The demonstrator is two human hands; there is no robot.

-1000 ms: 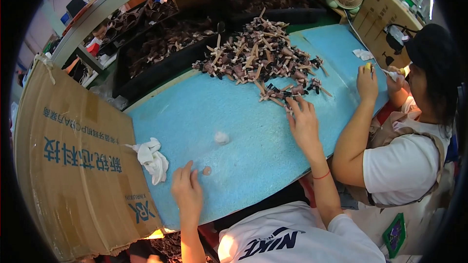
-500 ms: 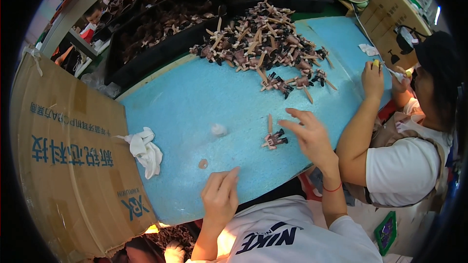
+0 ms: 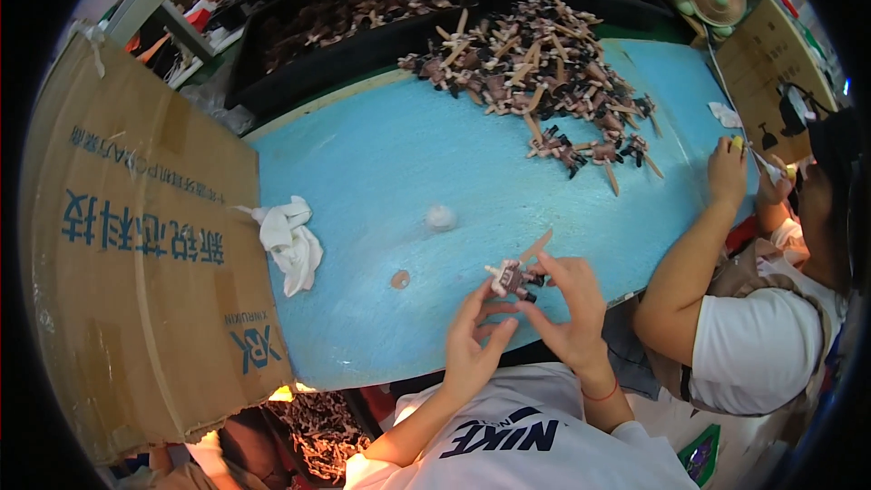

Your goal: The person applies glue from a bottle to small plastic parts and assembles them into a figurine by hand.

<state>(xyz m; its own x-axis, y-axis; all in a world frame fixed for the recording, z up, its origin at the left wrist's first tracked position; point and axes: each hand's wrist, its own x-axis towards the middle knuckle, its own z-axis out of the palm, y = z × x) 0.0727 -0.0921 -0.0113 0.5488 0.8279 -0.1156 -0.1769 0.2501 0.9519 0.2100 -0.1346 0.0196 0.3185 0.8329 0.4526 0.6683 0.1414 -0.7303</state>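
Note:
Just above the blue tabletop, a small toy figurine (image 3: 513, 280) in brown and pink with black legs is held between my two hands. A flat tan stick (image 3: 535, 245) points up and away from it. My left hand (image 3: 478, 338) has its fingers at the figurine's left end, with the thumb apart from them. My right hand (image 3: 572, 313) has index finger and thumb around the dark-legged end. The exact contact of the fingertips is partly hidden. Farther off lies a large heap of similar figurines with sticks (image 3: 544, 63), a few of them loose at its near edge.
A white crumpled cloth (image 3: 290, 245) lies at the left beside a tall cardboard box (image 3: 145, 263). A white blob (image 3: 441, 218) and a tan round spot (image 3: 400, 279) are on the blue table (image 3: 354, 181). Black trays (image 3: 272, 82) stand behind. A co-worker (image 3: 753, 327) sits close at right.
My hands have come together, and the figurine that lay on the table is now lifted between them. The whole view has shifted, so the table and heap appear farther right.

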